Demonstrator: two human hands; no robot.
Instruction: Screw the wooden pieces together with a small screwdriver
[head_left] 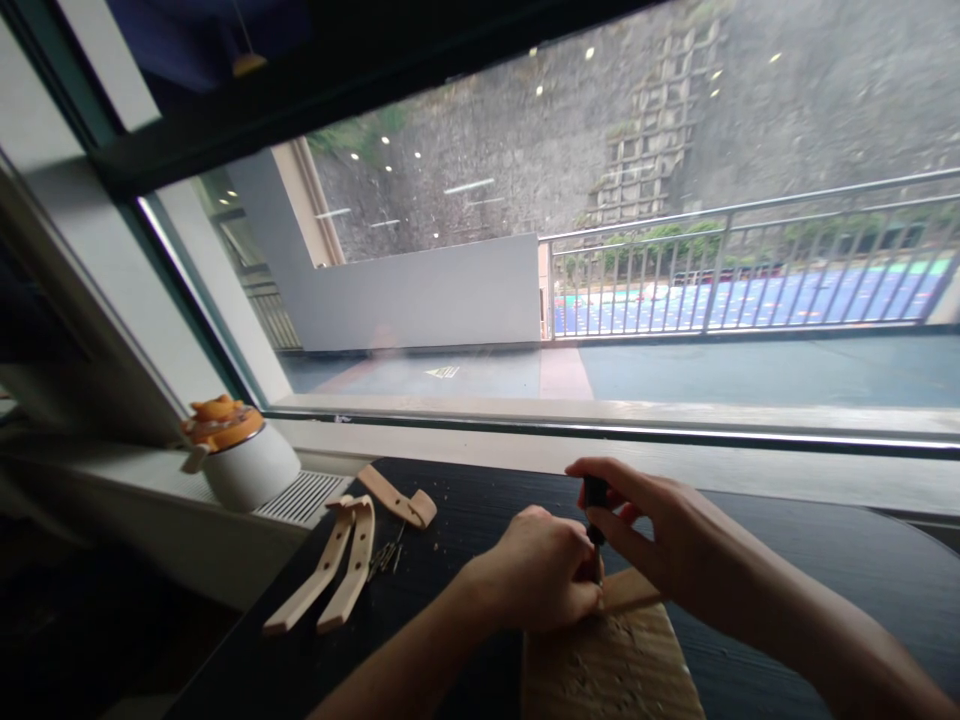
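On a black table (795,570), a board (611,665) is seen at five o'clock and three curved pieces (358,562) at seven. Between four and five, over a strip (630,590), a screwdriver (595,491) is clamped in the fingers of the right hand (651,515); those of the left hand (532,570) are curled by its shaft, their hold hidden. Screws (387,557) are scattered beside the pieces.

The bent pieces (361,560) look like smooth, matt wood, the board (611,668) rough, pitted wood, the screws (385,557) metal

An indoor room of unclear kind: a desk (465,500), bottom centre, stands by a window (465,210), railing (718,270) outside at right.
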